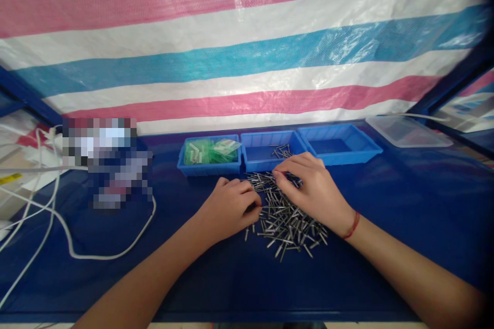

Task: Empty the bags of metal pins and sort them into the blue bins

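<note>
A loose pile of thin metal pins that look like pop rivets (287, 221) lies on the blue tabletop. At the pile's left edge is my left hand (233, 205), its fingers curled in and closed; whatever is between the fingertips is hidden. My right hand (311, 187) reaches over the upper right of the pile, thumb and fingertips drawn together above the pins. What they pinch, if anything, is too small to make out. Just behind the pile, the middle blue bin (250, 164) holds a few more of these pins.
The left blue bin (210, 168) contains green plastic packets (212, 151). To the right are another blue bin (343, 157) and a translucent lid (407, 132). White cables (111, 257) loop across the left side near a blurred-out object (123, 180). A striped sheet (231, 61) hangs behind.
</note>
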`<state>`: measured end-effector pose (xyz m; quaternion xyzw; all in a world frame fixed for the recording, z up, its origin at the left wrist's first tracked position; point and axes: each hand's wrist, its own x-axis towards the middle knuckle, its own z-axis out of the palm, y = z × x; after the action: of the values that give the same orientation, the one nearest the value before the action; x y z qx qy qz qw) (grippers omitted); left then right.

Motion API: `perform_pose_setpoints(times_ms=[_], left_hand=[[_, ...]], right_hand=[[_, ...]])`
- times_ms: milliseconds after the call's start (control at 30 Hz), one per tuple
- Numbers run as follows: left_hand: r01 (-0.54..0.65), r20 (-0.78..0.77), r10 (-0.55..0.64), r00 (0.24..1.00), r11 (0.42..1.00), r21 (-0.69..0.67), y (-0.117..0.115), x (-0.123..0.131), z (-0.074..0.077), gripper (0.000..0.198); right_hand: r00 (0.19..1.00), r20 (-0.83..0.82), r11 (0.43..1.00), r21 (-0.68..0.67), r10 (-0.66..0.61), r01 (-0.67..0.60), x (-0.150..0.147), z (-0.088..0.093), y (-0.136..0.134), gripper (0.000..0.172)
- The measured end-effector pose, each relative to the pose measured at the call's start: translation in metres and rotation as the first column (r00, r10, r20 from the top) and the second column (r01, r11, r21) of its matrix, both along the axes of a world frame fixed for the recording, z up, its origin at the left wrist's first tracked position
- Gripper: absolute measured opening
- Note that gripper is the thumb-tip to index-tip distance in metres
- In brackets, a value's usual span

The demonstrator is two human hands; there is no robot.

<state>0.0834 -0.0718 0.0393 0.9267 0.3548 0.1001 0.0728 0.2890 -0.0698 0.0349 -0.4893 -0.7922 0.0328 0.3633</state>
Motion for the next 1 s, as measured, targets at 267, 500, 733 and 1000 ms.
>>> perform_pose_setpoints(times_ms=[267, 500, 733, 1000], left_hand=[[-0.053, -0.090, 0.055, 0.994, 0.998, 0.023, -0.005, 0.007, 0.002, 0.017], [-0.128, -0.107, 0.139, 0.984, 0.986, 0.109, -0.006, 0.008, -0.004, 0.023], [-0.184, 0.254, 0.210, 0.944, 0.975, -0.120, -0.002, 0.006, -0.005, 0.023], [-0.120, 0.467, 0.222, 0.856, 0.964, -0.238, -0.006, 0.012, -0.008, 0.021]], right_hand=[[0.999, -0.001, 0.998, -0.032, 0.047, -0.047, -0.005, -0.001, -0.004, 0.015], [0.994, -0.025, 0.993, -0.048, 0.104, -0.105, -0.007, 0.000, -0.006, 0.016], [0.969, -0.073, 0.965, -0.096, 0.237, -0.244, -0.012, -0.001, -0.009, 0.015], [0.946, -0.258, 0.968, -0.107, 0.195, -0.229, -0.015, 0.000, -0.012, 0.013]])
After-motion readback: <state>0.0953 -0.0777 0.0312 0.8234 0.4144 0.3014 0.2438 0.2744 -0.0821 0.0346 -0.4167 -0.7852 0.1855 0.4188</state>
